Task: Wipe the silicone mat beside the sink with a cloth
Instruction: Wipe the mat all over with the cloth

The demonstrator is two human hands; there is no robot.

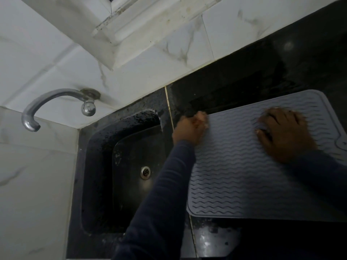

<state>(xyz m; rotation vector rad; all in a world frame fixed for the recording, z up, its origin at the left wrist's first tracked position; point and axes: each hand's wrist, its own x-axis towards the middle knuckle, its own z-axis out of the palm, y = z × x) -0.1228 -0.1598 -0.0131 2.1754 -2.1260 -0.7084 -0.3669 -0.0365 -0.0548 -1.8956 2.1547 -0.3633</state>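
Note:
A grey silicone mat [234,166] with a wavy ribbed surface lies on the black counter to the right of the sink [131,162]. My left hand [189,128] is closed on the mat's far left corner, at its edge. My right hand [283,134] lies palm down on the far right part of the mat, fingers spread and blurred. Dark patches of what looks like a cloth [265,133] show under and between those fingers; most of it is hidden by the hand. Both arms wear dark blue sleeves.
The black sink has a metal drain [145,172] and wet, speckled walls. A curved metal tap [47,106] comes out of the white tiled wall above its left side. Wet black counter [244,85] runs behind the mat up to the wall.

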